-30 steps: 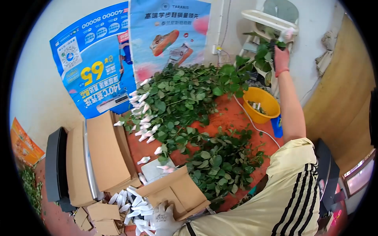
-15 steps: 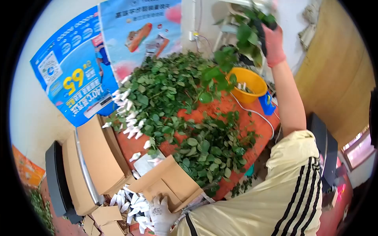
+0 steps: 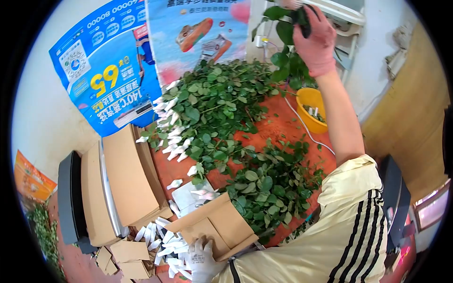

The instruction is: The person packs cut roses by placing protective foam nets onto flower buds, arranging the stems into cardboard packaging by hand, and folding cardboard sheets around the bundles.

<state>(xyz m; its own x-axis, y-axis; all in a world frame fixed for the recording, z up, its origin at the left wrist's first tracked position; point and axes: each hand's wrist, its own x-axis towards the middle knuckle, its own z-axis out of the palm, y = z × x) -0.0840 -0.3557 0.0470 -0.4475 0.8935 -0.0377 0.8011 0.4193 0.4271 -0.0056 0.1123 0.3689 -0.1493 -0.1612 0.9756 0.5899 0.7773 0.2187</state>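
Observation:
My right hand (image 3: 315,42), in a pink glove, is raised at the top and closed around a leafy rose stem (image 3: 285,33). A pale bloom on it is cut off by the frame's upper edge. A dark patch shows by the fingers. My left hand (image 3: 203,259), in a white printed glove, lies at the bottom with its fingers slightly apart, resting on a folded cardboard piece (image 3: 222,221). Beside it is a pile of white sleeves (image 3: 170,245). A large heap of leafy stems (image 3: 212,104) covers the table, with white-wrapped heads (image 3: 174,137) pointing left.
Another leafy bunch (image 3: 271,188) lies on the red table (image 3: 278,113) nearer me. A yellow bowl (image 3: 311,118) with small pieces inside stands at the back right, near a white cable (image 3: 302,122). Stacked cardboard (image 3: 127,174) stands left. Posters (image 3: 104,66) cover the wall.
The head view has shifted, so the table and posters sit farther right. My raised right hand has moved left in view with the stem, which hangs closer to it. My left hand stays on the cardboard.

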